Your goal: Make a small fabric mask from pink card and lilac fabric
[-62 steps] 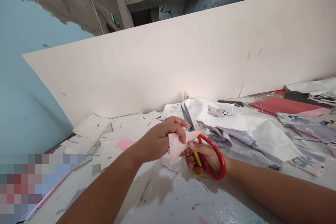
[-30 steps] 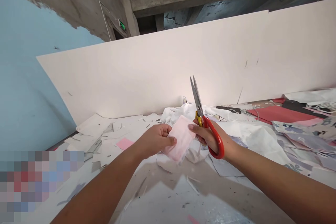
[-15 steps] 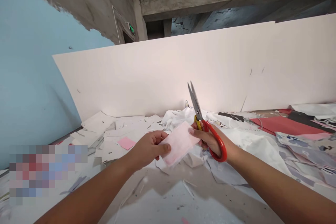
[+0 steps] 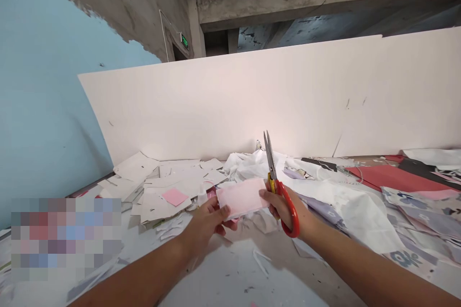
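A pale pink rectangular piece (image 4: 242,196), paper or cloth, is stretched between my hands just over the table. My left hand (image 4: 212,216) pinches its lower left corner, thumb on top. At the right edge, my right hand (image 4: 279,201) grips it between thumb and fingers. That same hand also carries scissors (image 4: 271,158) with red and yellow handles. Their blades point up and away, slightly parted and touching nothing. Some of the right fingers are hidden behind the piece and the handles.
White card pieces (image 4: 140,168) lie heaped at the back left, with a small pink square (image 4: 175,196) on them. Crumpled white cloth (image 4: 248,163) sits behind my hands. Red sheets (image 4: 392,180) and patterned fabric (image 4: 406,199) lie right. A white board (image 4: 230,105) stands behind.
The pink piece has turned from slanted to nearly level. My right hand and the scissors have come down, the blades now more upright. My left hand has shifted slightly down.
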